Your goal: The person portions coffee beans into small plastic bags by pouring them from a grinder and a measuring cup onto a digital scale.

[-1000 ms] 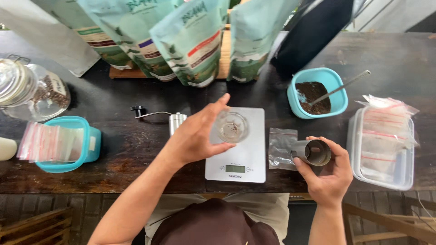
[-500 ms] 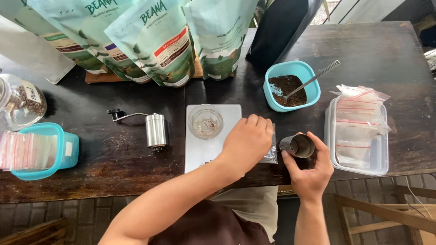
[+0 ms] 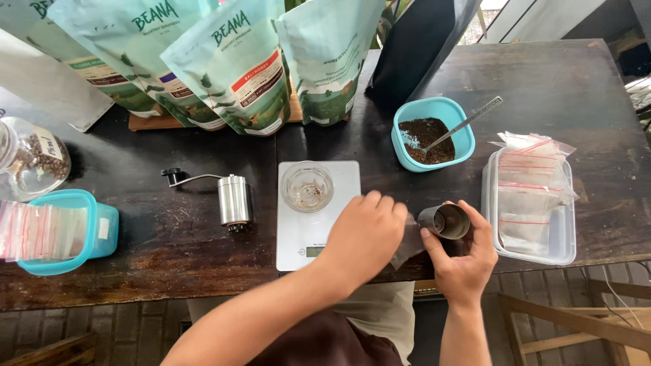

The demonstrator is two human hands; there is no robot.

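Head view, only view. Right hand (image 3: 464,261) wraps its fingers around a small dark metal cup (image 3: 445,221), tilted, mouth toward the left; inside is too dark to read. Left hand (image 3: 363,237) lies palm down with fingers close together on a small clear plastic bag (image 3: 409,242) at the table edge, just beside the cup and overlapping the right side of the white scale (image 3: 298,240). Whether the fingers pinch the bag or only press it, cannot tell.

Risks, as judgement: the cup is tilted near the table edge, so anything in it could spill past the bag mouth onto the wooden table (image 3: 583,88) or off the edge. The left wrist sits over the scale, so leaning could throw off the reading or bump the glass.

Containers: small glass (image 3: 306,187) on the scale, brownish residue at the bottom, nearly empty. Teal bowl (image 3: 434,132) holds dark coffee grounds with a metal spoon (image 3: 468,122) resting in it. Clear tub (image 3: 532,203) at the right holds a pile of red-striped zip bags. Teal tub (image 3: 61,230) at the left holds more such bags. Glass jar (image 3: 30,159) at far left holds coffee beans. Hand grinder (image 3: 230,200) lies left of the scale. Pale green coffee pouches (image 3: 234,68) stand along the back.
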